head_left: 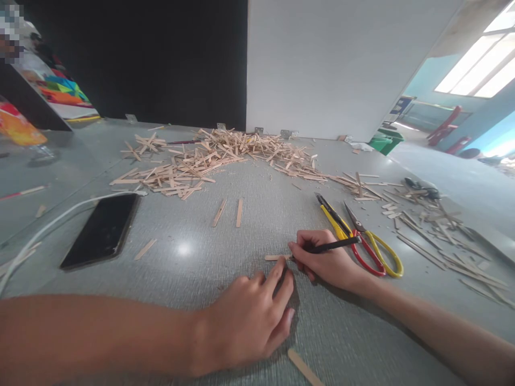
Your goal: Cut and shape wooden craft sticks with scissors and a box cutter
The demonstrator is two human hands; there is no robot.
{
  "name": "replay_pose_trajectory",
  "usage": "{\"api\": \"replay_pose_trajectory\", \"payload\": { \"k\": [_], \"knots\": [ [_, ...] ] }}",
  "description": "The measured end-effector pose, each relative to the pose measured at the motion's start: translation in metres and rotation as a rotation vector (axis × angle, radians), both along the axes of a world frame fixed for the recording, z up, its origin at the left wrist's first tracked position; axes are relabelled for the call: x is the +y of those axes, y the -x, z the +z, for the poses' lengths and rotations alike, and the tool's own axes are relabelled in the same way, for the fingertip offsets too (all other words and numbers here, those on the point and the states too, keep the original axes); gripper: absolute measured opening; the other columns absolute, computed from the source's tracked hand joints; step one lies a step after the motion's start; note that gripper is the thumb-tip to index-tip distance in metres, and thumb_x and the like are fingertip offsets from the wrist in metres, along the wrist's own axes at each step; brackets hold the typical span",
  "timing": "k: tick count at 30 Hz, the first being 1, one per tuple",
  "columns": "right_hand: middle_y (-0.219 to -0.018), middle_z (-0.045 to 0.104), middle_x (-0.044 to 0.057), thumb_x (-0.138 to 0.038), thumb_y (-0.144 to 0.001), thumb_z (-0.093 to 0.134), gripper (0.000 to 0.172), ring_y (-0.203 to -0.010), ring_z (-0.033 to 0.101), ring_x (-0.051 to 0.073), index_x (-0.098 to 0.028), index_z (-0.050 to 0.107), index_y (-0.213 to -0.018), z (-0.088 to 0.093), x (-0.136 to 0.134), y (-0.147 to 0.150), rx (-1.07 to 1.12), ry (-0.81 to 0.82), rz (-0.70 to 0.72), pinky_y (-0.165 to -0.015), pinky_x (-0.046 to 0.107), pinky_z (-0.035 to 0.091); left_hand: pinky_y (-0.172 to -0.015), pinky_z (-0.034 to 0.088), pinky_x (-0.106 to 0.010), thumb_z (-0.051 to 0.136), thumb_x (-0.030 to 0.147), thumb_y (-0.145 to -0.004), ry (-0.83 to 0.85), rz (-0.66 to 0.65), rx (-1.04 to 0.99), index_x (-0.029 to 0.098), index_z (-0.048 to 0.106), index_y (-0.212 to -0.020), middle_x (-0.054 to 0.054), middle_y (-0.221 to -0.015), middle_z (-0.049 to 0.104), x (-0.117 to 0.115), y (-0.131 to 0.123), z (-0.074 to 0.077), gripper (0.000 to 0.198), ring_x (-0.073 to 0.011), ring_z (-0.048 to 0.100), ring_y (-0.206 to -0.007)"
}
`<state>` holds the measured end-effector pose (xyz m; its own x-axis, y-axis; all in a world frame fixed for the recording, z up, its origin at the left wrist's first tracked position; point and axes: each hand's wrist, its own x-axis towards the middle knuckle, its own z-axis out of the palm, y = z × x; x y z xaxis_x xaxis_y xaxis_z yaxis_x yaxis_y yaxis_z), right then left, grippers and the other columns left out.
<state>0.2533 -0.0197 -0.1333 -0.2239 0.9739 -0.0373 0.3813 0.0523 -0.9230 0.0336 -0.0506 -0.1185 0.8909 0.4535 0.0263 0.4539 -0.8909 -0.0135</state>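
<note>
A short wooden craft stick (274, 258) lies on the grey table, pinned by the fingertips of my left hand (249, 316). My right hand (328, 260) grips a black pen (336, 245), its writing end hidden by the fingers at the stick's right end. Just beyond that hand are a yellow and black utility knife (333, 215) and scissors (368, 236) with red and yellow handles. Two loose sticks, one slanted (219, 213) and one nearly straight (239, 213), lie farther forward. Another rounded stick (304, 368) is near the bottom edge.
A large heap of craft sticks (233, 147) spreads before a black and white panel (322, 64). At left are a phone (100, 230), a white cable (52, 220) and an orange bottle (20, 126). Stick scraps (446, 230) cover the right side. Green bins (388, 141) stand beyond.
</note>
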Motion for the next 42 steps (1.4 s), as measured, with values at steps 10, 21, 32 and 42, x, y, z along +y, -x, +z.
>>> {"api": "replay_pose_trajectory", "payload": {
  "k": [10, 21, 32, 42],
  "knots": [
    [-0.045, 0.053, -0.006, -0.033, -0.097, 0.061, 0.04, -0.033, 0.05, 0.008, -0.023, 0.047, -0.061, 0.0018, -0.0006, 0.0015, -0.015, 0.001, -0.003, -0.034, 0.019, 0.034, -0.067, 0.067, -0.044, 0.037, 0.032, -0.106, 0.015, -0.007, 0.015, 0.0, 0.052, -0.145, -0.032, -0.151, 0.053, 0.0005, -0.0004, 0.002, 0.053, -0.035, 0.077, -0.099],
    [-0.044, 0.052, -0.006, -0.031, -0.096, 0.061, 0.04, -0.034, 0.05, 0.008, -0.023, 0.046, -0.059, 0.0047, -0.0011, 0.0014, -0.034, -0.005, 0.001, -0.035, 0.019, 0.033, -0.062, 0.067, -0.045, 0.038, 0.031, -0.105, 0.02, -0.009, 0.0, 0.0, 0.053, -0.145, -0.033, -0.15, 0.053, 0.001, -0.0005, 0.0019, 0.052, -0.0354, 0.078, -0.093],
    [-0.043, 0.051, -0.006, -0.032, -0.095, 0.061, 0.042, -0.034, 0.048, 0.008, -0.024, 0.045, -0.057, 0.0062, -0.0008, 0.0017, -0.031, -0.002, 0.023, -0.035, 0.019, 0.033, -0.064, 0.067, -0.045, 0.039, 0.031, -0.106, 0.03, -0.004, 0.018, 0.0, 0.053, -0.145, -0.032, -0.151, 0.053, 0.0007, -0.0014, 0.0054, 0.052, -0.0348, 0.078, -0.094],
    [-0.048, 0.055, -0.005, -0.031, -0.096, 0.06, 0.038, -0.034, 0.051, 0.008, -0.023, 0.048, -0.061, 0.0007, 0.0011, 0.0007, -0.02, 0.016, -0.015, -0.034, 0.018, 0.035, -0.063, 0.067, -0.045, 0.039, 0.031, -0.105, 0.022, -0.006, -0.01, 0.0, 0.052, -0.146, -0.033, -0.15, 0.053, 0.0016, -0.0004, -0.0003, 0.053, -0.0351, 0.078, -0.093]
  ]
}}
